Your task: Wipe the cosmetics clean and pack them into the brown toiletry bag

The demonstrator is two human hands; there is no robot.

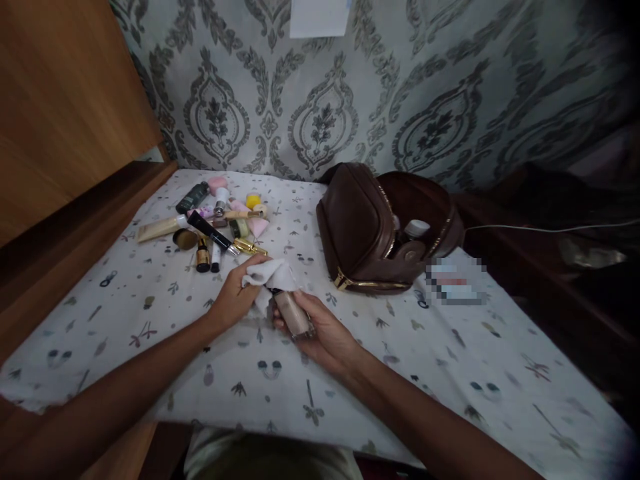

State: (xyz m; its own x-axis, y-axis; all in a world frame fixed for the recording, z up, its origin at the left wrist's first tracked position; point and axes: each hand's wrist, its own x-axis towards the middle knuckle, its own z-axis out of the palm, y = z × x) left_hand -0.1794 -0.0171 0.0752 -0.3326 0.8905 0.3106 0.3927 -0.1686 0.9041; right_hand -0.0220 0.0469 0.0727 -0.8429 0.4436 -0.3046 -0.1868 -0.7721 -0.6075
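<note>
My right hand [323,333] is closed around a glass bottle of beige liquid [294,315], likely foundation, tilted with its base toward me. In my left hand [235,297] is a white cloth or wipe [273,275], draped over the bottle's top end and touching it. The cloth hides most of the bottle's dark cap and some of my left fingers. Just beyond my left hand lie a gold tube [250,248] and a black tube with a silver cap [213,233].
Several cosmetics, including a beige tube [161,229] and a dark green bottle [193,197], lie at the back left. An unzipped brown bag [357,220] holding a white-capped container [417,230] stands right of centre. A patterned cloth [200,380] covers the table.
</note>
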